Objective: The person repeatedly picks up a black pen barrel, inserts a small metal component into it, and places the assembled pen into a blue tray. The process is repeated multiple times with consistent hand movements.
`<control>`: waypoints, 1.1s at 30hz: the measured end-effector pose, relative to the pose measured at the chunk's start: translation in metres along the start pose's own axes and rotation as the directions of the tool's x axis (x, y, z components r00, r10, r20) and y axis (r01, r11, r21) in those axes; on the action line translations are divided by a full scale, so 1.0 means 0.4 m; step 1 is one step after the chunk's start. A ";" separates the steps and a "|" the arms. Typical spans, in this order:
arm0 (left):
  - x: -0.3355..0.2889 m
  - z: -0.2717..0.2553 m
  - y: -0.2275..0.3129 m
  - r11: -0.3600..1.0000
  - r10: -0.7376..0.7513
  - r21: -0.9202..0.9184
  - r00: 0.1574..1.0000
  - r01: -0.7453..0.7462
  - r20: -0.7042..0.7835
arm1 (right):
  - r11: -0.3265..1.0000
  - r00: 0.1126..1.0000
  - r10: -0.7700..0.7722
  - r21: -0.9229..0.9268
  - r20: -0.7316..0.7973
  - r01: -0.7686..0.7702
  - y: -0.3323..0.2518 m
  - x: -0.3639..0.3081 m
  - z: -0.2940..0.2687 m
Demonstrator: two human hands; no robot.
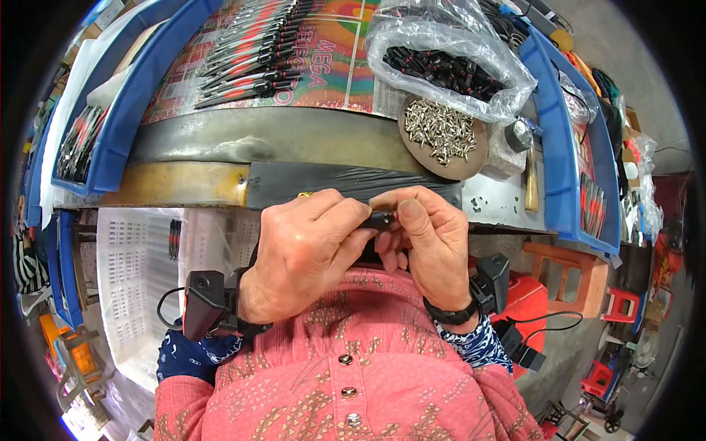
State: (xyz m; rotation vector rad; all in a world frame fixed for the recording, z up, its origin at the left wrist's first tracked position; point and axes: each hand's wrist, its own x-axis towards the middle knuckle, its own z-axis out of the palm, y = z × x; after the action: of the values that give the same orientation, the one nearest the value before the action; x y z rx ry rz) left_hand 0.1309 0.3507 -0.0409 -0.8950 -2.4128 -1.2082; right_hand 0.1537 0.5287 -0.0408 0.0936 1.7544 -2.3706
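Blk part [381,220] smooth plas., small bits [441,128] shiny mtl.

Small black part [379,220], slightly glossy, touch of red at its right end. Lies roughly crosswise, held between the fingertips of left hand [303,246] and right hand [435,242]. Partly covered by fingers; full shape cannot be determined.

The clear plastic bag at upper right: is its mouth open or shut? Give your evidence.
Open: the plastic bag gapes wide, with black parts showing inside.
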 end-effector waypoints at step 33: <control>0.174 -0.232 -0.294 0.910 -0.032 0.412 0.998 0.049 -0.047 | 0.912 0.977 -0.211 -0.355 0.028 0.207 -0.027 0.001 -0.039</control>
State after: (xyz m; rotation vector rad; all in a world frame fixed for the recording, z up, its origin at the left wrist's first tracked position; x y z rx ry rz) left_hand 0.0006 0.2510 -0.0215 -0.6840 -2.5249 -0.6716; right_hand 0.1504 0.5467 -0.0354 -0.1405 2.2695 -2.1378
